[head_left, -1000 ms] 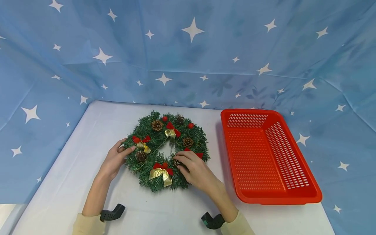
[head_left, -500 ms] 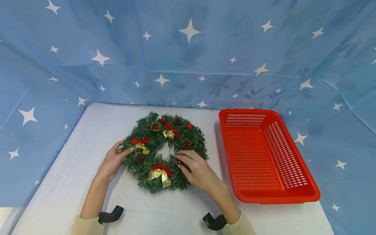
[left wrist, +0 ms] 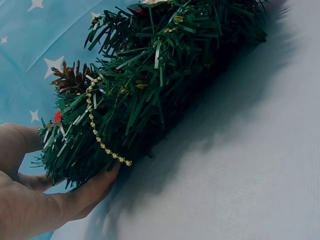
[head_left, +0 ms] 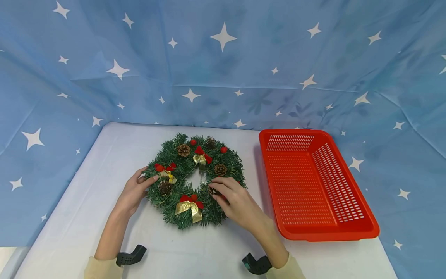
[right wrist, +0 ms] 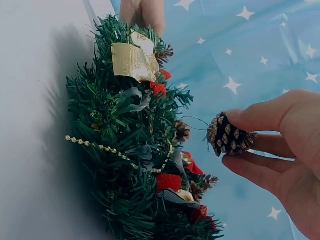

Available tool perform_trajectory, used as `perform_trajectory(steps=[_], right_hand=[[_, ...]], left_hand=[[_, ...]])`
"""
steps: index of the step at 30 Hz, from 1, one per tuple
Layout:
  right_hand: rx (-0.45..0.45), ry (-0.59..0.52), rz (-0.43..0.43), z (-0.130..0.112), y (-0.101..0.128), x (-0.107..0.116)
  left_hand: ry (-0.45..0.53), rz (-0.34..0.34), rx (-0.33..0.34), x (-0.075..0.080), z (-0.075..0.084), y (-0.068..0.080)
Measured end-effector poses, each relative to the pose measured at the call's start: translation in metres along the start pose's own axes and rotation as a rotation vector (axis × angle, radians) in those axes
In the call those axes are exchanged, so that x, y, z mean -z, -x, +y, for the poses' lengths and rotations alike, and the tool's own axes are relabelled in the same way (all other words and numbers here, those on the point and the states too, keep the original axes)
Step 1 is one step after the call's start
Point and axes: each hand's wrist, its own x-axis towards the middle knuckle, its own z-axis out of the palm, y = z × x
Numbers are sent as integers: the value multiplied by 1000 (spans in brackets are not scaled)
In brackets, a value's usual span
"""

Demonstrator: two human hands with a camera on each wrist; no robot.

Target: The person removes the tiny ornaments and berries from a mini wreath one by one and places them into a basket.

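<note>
Backdrop: blue cloth printed with white stars (head_left: 223, 58) hangs behind and to both sides of a pale grey desk (head_left: 104, 162).
Wreath: a round green tinsel-needle wreath (head_left: 195, 182) with pine cones, red berries and red-and-gold bows lies flat on the desk, near its middle and left of the basket.
Pine cone: a small brown pine cone with pale-tipped scales (right wrist: 227, 135) is pinched in the right hand, just off the wreath's inner edge, a thin wire trailing from it toward the needles.
Right hand: the right hand (head_left: 237, 201) rests over the wreath's near right part; its grip is closed on the cone between thumb and fingers.
Left hand: the left hand (head_left: 134, 192) lies against the wreath's left outer rim, thumb on top and fingertips (left wrist: 107, 175) tucked under the needles, a light grip on the rim.
Bead string: a thin gold bead string (left wrist: 97, 132) winds over the needles by the left hand.
Basket: a red rectangular plastic basket with perforated walls (head_left: 352, 209) stands on the desk to the right, apart from the wreath.
</note>
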Motion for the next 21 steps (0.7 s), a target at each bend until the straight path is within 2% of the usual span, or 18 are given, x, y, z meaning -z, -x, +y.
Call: perform_trajectory(steps=[21], right_hand=[[-11,7,63,2,5,22]], left_hand=[[3,19,7,-2,0,0]])
